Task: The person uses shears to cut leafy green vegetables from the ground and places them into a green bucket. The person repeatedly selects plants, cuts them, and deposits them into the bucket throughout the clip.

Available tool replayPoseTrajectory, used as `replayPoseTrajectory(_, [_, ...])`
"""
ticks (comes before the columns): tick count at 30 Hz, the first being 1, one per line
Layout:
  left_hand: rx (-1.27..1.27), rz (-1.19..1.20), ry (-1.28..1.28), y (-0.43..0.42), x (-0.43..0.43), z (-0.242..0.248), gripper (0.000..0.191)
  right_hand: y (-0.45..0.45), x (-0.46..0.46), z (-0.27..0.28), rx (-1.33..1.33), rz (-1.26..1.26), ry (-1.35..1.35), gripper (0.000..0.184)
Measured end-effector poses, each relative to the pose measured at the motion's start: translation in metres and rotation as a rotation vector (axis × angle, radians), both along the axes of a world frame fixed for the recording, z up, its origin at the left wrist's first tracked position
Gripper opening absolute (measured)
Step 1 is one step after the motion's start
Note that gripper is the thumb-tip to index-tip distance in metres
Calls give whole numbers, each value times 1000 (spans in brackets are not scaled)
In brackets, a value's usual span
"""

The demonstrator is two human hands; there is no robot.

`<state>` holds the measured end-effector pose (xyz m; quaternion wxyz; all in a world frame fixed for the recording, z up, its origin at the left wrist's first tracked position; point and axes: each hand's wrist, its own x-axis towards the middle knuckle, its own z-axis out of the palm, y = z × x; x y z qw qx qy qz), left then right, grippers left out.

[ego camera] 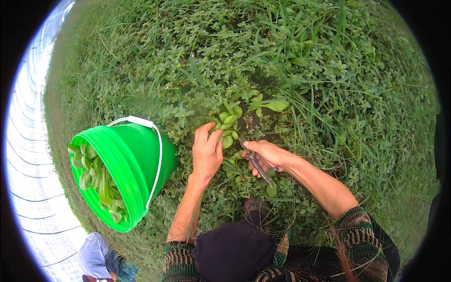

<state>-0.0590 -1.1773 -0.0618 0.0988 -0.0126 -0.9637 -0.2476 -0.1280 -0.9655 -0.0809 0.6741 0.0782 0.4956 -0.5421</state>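
Observation:
My left hand (207, 155) has its fingers around the base of a leafy green plant (229, 121) with smooth, rounded, pale leaves. From the right, my right hand (269, 153) grips a pair of pruning shears (254, 163). Their tip points up and left at the lower side of that plant; whether the blades touch the stem is hidden among the leaves. A bright green plastic bucket (132, 172) leans to my left, its mouth turned toward the lower left. Cut leaves (98, 176) of a similar kind lie inside it.
Low, dense weeds (218, 70) and long grass (317, 116) cover the ground. Another pale-leaved plant (273, 105) grows just beyond my hands. The bucket's white handle (159, 165) stands up. Another person (94, 255) bends at lower left, near a ribbed translucent wall (35, 169).

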Motion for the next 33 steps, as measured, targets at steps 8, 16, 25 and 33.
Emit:
replayPoseTrajectory(8, [431, 214, -18, -10, 9, 5, 17, 17, 10, 10, 11, -46, 76, 52])
replayPoseTrajectory(16, [1081, 466, 336, -35, 23, 82, 23, 47, 12, 16, -196, -246, -43, 57])
replayPoseTrajectory(25, [-106, -149, -303, 34, -32, 64, 44, 6, -9, -20, -151, -258, -105, 56])
replayPoseTrajectory(33, [-181, 32, -258, 15, -37, 14, 20, -10, -16, -22, -112, -210, -33, 65])
